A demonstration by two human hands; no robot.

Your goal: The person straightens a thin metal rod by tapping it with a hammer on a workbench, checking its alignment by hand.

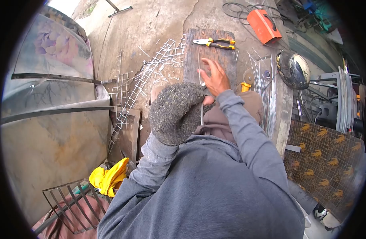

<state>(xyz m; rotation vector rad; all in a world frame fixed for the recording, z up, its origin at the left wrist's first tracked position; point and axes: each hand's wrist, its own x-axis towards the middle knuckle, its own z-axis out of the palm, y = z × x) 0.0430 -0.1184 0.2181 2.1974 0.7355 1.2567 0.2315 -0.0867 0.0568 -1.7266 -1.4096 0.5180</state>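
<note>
My left hand [209,100] is mostly hidden inside a grey knitted woollen cloth [175,113], cap-like in shape; only a thumb or fingertip shows at its right edge. It is closed around a thin metal rod [202,113], which stands nearly lengthwise in front of my lap. My right hand [216,77] is just beyond, bare, fingers apart and slightly curved. Its thumb tip is at the rod's upper part; whether it touches cannot be made out. Beyond both hands, pliers [215,42] with yellow and black handles lie on a dark wooden board [191,51].
Left of the board lie wire grids [151,65] and scattered cut rod pieces [163,75]. To the right are a bundle of thin rods [268,103], a welding helmet [298,69] and an orange machine [263,27] with cables. A yellow cloth [109,177] lies lower left.
</note>
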